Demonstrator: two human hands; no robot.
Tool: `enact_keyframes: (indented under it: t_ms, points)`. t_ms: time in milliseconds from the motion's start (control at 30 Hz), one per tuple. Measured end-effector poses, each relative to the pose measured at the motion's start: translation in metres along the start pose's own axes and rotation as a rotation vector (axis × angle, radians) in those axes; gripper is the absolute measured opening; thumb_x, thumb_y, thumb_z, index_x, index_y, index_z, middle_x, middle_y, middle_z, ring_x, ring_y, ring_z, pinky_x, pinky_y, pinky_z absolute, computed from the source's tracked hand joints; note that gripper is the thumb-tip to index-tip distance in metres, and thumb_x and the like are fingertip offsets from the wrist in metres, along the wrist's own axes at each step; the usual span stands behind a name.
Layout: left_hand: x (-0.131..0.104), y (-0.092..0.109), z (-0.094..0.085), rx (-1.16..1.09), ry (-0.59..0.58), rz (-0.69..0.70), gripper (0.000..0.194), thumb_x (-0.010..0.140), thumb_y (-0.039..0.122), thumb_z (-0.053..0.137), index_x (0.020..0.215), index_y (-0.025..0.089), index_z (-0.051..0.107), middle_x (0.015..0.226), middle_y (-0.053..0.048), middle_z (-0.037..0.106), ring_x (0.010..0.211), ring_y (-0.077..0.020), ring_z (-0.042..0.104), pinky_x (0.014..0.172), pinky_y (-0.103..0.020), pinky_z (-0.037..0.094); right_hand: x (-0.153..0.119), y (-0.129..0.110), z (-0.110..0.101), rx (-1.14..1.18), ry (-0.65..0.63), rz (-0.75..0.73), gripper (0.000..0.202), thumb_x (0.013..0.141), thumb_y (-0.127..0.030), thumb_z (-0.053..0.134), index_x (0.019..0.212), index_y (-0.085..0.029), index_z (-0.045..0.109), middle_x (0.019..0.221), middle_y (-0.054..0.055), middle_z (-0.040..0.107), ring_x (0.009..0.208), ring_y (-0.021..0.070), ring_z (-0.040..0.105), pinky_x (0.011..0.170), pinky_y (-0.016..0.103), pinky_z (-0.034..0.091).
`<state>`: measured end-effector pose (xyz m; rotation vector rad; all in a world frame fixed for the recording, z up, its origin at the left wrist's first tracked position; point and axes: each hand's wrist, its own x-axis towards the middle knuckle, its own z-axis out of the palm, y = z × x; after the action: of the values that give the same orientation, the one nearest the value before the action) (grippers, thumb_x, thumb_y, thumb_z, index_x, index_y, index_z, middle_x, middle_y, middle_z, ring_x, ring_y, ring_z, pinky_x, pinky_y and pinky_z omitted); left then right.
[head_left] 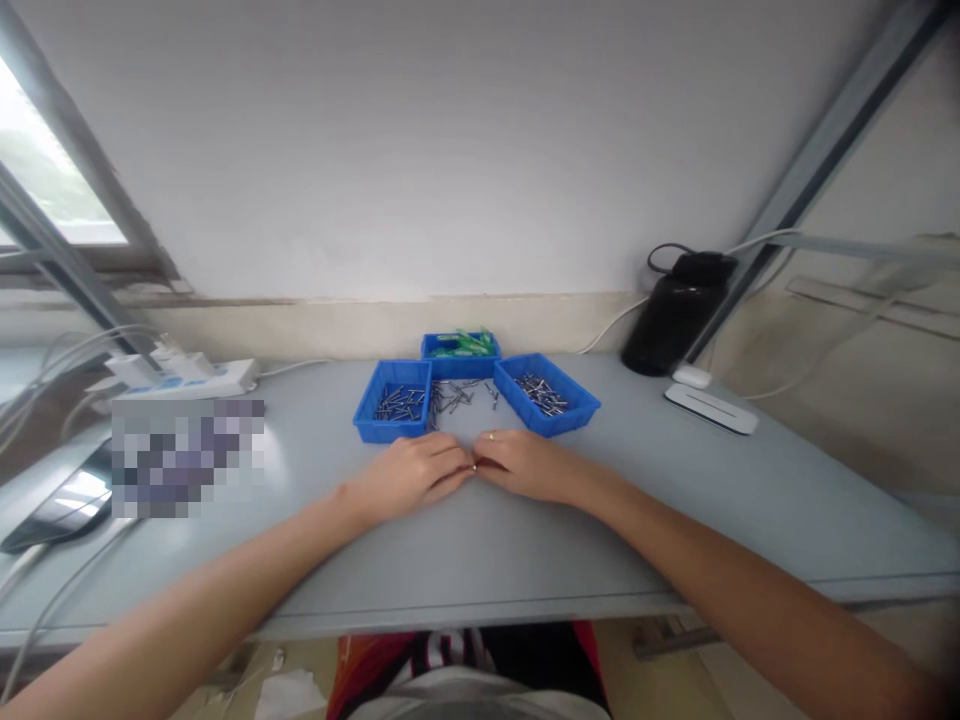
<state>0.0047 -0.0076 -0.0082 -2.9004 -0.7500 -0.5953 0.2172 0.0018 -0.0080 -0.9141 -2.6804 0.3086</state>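
My left hand (424,472) and my right hand (517,463) meet fingertip to fingertip just above the desk. Both are closed in a pinch on a small shiny metal piece (473,467), mostly hidden by the fingers. Beyond my left hand stands a blue bin (392,432) holding slim metal rods or pins (401,403). A second blue bin (559,420), past my right hand, contains similar short metal parts (541,393). Loose metal pins (454,395) lie on the desk between the bins. Behind them, a third blue bin (461,366) carries green plastic pieces (465,343).
A power strip (225,380) with plugs and cables sits at the left, near a phone-like dark device (71,495) and a blurred-out patch. At the right stand a black bottle (675,320) and a flat white device (711,410). The grey desk (480,560) ends at a wall.
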Motion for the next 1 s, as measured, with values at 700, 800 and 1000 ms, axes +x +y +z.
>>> enact_keyframes:
  t_ms: [700,800,1000]
  points:
    - [0.003,-0.004,-0.007,0.081,-0.229,-0.257,0.041,0.1,0.036,0.022,0.086,0.018,0.056,0.074,-0.003,0.063,0.068,-0.0152,0.061,0.063,-0.025,0.042,-0.006,-0.003,-0.013,-0.055,0.122,0.074,0.019,0.095,-0.027,0.045,0.109,-0.018,0.054,0.103,0.008,0.064,0.088,0.0187,0.06,0.074,0.03,0.042]
    - [0.002,-0.006,-0.006,0.11,-0.26,-0.279,0.042,0.1,0.038,0.02,0.087,0.018,0.055,0.074,-0.004,0.064,0.067,-0.0164,0.062,0.063,-0.026,0.042,-0.007,-0.005,-0.012,-0.133,0.107,-0.049,0.02,0.092,-0.023,0.048,0.11,-0.017,0.054,0.104,0.009,0.063,0.094,0.0199,0.06,0.078,0.03,0.043]
    - [0.001,-0.008,-0.006,0.126,-0.26,-0.288,0.045,0.1,0.038,0.019,0.084,0.017,0.056,0.072,-0.005,0.064,0.066,-0.0164,0.062,0.061,-0.025,0.041,-0.006,-0.008,-0.01,-0.321,0.061,-0.189,0.018,0.093,-0.022,0.044,0.089,-0.016,0.061,0.085,0.007,0.063,0.082,0.0189,0.058,0.075,0.03,0.042]
